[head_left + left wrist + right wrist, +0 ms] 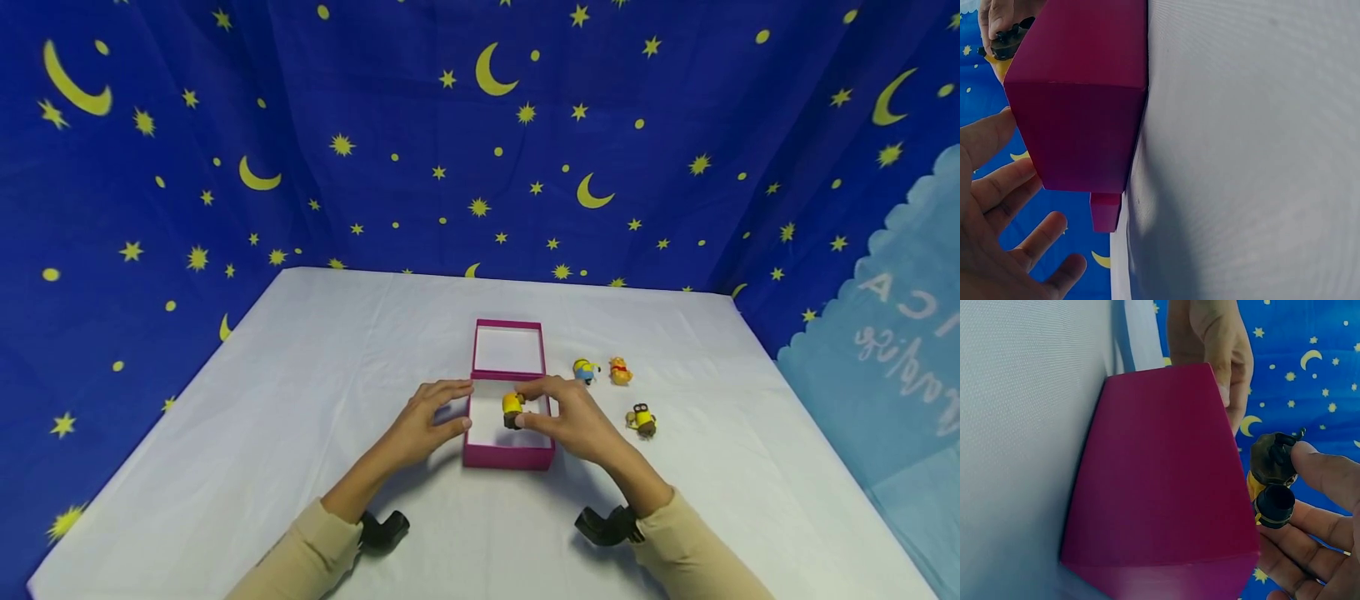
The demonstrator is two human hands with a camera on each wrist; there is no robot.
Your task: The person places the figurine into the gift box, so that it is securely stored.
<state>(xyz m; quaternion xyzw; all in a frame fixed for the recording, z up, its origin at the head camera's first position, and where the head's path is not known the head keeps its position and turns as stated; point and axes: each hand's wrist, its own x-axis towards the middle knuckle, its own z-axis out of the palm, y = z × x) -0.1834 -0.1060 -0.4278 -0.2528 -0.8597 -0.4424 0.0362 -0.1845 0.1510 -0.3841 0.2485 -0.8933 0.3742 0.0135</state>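
A magenta box (508, 457) with a white inside stands on the table, its lid (510, 322) lying inside-up against its far side. Over the box, my right hand (573, 419) pinches a small yellow and dark brown toy figure (512, 408) between thumb and fingers. From below, the right wrist view shows the figure's dark underside (1272, 459) and a black round part. My left hand (427, 423) is at the box's left side, fingers extended and spread. In the left wrist view its fingertips (1007, 119) touch or nearly touch the box's upper edge.
Right of the box lie a blue and yellow minion figure (585, 371), an orange bear figure with red (619, 371) and a yellow and brown minion figure (642, 420). A white cloth (337, 350) covers the table. Behind hangs a blue star-and-moon curtain (420, 108).
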